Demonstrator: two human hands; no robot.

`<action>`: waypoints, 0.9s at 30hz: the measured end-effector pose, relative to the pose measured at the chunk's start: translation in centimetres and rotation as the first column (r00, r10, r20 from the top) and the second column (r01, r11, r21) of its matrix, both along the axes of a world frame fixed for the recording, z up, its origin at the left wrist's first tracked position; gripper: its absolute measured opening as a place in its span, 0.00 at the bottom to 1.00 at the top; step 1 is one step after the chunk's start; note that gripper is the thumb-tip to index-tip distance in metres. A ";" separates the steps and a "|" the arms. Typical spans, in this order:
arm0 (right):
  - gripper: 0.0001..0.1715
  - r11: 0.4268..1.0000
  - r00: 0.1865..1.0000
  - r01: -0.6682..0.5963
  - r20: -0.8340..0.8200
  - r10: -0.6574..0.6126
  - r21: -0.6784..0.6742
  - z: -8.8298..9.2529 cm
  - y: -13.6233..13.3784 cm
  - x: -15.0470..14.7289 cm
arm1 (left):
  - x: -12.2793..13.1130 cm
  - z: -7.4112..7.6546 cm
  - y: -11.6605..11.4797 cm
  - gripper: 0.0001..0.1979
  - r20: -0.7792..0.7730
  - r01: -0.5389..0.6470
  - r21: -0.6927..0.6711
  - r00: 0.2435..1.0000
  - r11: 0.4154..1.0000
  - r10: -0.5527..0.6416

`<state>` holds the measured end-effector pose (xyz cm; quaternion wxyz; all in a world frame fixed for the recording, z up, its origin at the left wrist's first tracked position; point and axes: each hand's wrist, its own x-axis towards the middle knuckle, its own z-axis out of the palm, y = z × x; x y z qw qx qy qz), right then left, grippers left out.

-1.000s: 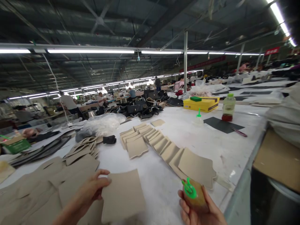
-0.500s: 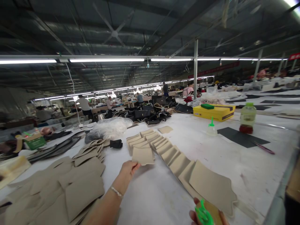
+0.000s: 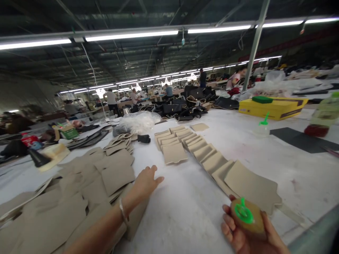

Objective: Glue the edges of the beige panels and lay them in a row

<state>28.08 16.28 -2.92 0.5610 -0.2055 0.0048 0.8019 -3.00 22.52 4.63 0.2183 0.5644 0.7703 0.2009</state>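
Note:
My left hand (image 3: 146,182) hovers over the white table with its fingers apart and nothing in them. Just beyond it lies a small beige panel (image 3: 174,153) at the near end of an overlapping row. My right hand (image 3: 239,234) is wrapped round a squeeze glue bottle (image 3: 251,222) with a green nozzle cap; the contents look brownish. Beyond the bottle, a fanned row of larger beige panels (image 3: 251,181) runs away from me. A loose heap of grey-beige panels (image 3: 116,174) spreads under and left of my left forearm.
A yellow box (image 3: 272,108) stands at the back right, a green block (image 3: 262,100) on top. Near it are a second green-tipped bottle (image 3: 262,127), a dark sheet (image 3: 299,138) and a jar of red liquid (image 3: 321,118). Plastic wrap (image 3: 140,122) and black bags (image 3: 172,108) lie further back.
My left hand has let go of the small beige panel, which now lies on the row, and has drawn back with fingers spread. My right hand with the glue bottle has come further into view.

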 end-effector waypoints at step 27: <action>0.24 0.998 0.994 0.064 0.091 -0.062 -0.020 1.5 -1.1 -0.9 | 4.1 7.6 -11.8 0.13 -0.658 0.784 -0.122 0.395 0.608 -0.641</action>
